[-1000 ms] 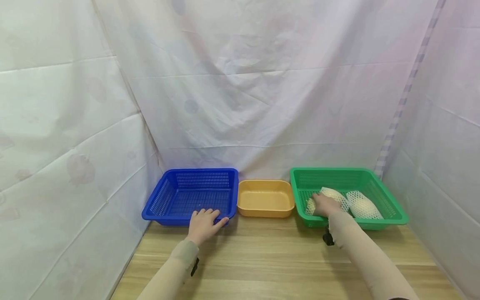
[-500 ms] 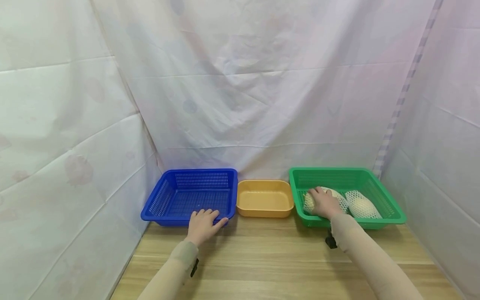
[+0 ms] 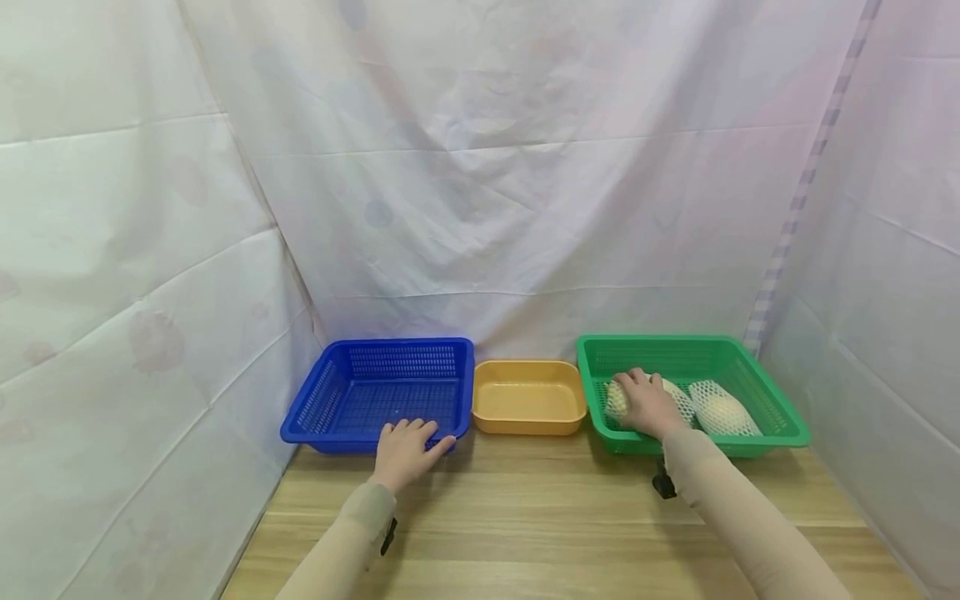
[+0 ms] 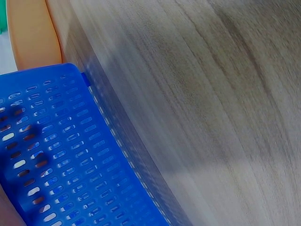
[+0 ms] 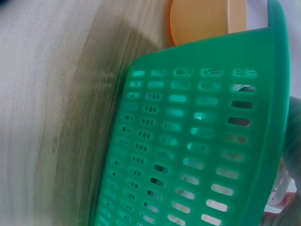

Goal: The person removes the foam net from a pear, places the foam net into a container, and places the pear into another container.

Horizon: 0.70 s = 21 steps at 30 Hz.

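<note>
My left hand (image 3: 405, 454) rests on the front rim of a blue basket (image 3: 303, 433), fingers over the edge and thumb spread along it. A sliver of that hand shows in the left wrist view beside the blue basket's slotted wall (image 4: 101, 155). At the left end of a green basket (image 3: 787, 433), my right hand (image 3: 651, 408) holds a pale yellow, net-wrapped fruit (image 3: 617, 402); its kind is unclear. Another netted fruit (image 3: 684, 403) lies partly behind that hand, and one more netted fruit (image 3: 723, 412) lies to its right. In the right wrist view, the green wall (image 5: 197, 122) hides most of the grip.
A shallow yellow-orange tub (image 3: 528, 429) stands between the two baskets, close to both. The wood-grain table (image 3: 540, 517) spreads in front of them. Pale cloth (image 3: 487, 208) hangs behind and on both sides.
My right hand has risen slightly inside the green basket, and more of the yellowish netted fruit shows beside its fingers. The left hand stays on the blue rim.
</note>
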Available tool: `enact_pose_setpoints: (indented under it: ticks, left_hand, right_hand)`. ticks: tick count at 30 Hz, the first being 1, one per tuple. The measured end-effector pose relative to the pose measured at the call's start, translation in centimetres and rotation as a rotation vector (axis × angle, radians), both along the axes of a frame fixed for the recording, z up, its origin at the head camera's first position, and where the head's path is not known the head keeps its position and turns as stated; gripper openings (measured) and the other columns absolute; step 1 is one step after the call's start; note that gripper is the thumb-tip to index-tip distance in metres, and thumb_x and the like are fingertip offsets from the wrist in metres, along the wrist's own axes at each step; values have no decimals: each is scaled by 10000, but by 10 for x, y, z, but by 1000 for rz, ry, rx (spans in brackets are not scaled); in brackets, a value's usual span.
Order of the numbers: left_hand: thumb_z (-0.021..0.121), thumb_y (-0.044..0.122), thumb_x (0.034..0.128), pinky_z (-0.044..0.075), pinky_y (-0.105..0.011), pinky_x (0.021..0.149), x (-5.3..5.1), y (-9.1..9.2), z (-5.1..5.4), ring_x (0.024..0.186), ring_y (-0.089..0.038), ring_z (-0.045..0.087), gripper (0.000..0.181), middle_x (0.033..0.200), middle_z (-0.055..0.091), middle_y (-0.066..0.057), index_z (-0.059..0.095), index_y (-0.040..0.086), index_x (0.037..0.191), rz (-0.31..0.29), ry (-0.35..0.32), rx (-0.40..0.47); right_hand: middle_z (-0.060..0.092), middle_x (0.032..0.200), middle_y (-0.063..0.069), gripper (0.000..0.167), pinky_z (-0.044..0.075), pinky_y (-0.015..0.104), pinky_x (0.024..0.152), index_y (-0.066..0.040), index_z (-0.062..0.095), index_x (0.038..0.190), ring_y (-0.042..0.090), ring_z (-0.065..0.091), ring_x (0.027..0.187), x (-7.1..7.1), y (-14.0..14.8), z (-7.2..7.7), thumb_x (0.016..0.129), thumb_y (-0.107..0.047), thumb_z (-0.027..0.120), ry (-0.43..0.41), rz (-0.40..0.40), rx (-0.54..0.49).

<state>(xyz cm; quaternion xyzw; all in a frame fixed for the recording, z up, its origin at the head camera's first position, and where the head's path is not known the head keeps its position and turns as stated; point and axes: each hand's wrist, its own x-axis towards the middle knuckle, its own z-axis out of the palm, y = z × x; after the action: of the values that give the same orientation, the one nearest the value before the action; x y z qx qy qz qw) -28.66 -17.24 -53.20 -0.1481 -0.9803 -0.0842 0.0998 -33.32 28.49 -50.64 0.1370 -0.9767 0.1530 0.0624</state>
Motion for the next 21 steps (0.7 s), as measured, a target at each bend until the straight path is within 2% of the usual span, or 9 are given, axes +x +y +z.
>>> enact_pose_setpoints:
  ticks: [13,21]
  left_hand:
    - [385,721,900,379,-556,906,-1,0,-2,1082,-318,564,694,1185,651,-54,663,184,1239,-1,7,-4]
    - [369,731,897,378,-549,905,-1,-1,-2,1089,-318,562,710,1194,648,-56,660,185,1244,0,5,-10]
  right_hand:
    - [411,1341,223,754,457,488,661,-78,471,1382,438,375,1067,4,6,5,720,-117,831,33,13,-19]
    - [386,1367,223,760,442,476,674,-80,438,1408,442,373,1084,4,10,9,738,-126,793,49,16,-12]
